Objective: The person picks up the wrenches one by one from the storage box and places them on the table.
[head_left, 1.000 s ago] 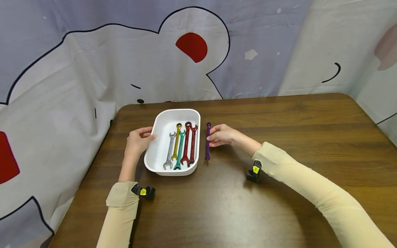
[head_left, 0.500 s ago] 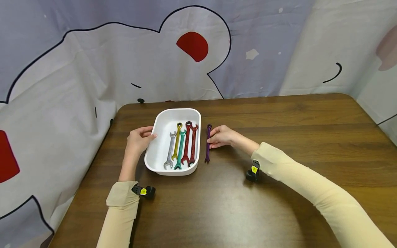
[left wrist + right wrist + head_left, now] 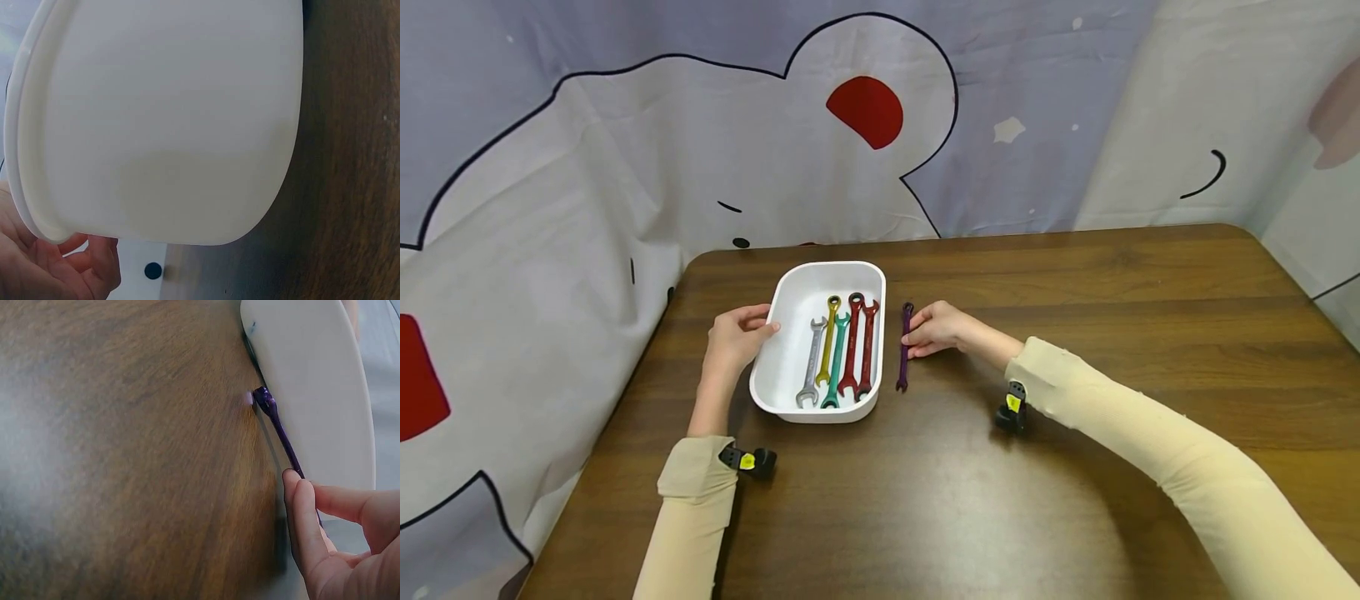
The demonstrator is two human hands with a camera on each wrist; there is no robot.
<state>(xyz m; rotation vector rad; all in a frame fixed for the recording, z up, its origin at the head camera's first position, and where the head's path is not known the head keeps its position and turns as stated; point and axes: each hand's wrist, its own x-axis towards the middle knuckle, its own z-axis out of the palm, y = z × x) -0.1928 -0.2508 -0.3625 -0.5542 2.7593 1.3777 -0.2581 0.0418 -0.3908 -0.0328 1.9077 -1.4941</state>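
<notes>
My right hand [image 3: 942, 329] pinches a purple wrench [image 3: 904, 358] by its middle, just right of a white tray [image 3: 766, 392]. In the right wrist view the wrench [image 3: 284, 437] is held close above the table, beside the tray's outer wall [image 3: 319, 394]. My left hand [image 3: 734, 343] grips the tray's left rim, thumb over the edge and fingers under it. Inside the tray lie a silver wrench [image 3: 812, 362], a yellow wrench [image 3: 828, 342], a green wrench [image 3: 837, 358] and two red wrenches, one at the right wall [image 3: 867, 350] and one beside it [image 3: 852, 346].
A brown wooden table [image 3: 925, 500] carries everything. Behind it hangs a printed curtain [image 3: 1022, 125] with cartoon shapes. Each sleeve cuff has a black wrist camera, the left one [image 3: 758, 463] and the right one [image 3: 1011, 412].
The purple wrench has shifted slightly, a little lower in the head view at first, with the right hand still pinching it. The left hand and tray stay in place.
</notes>
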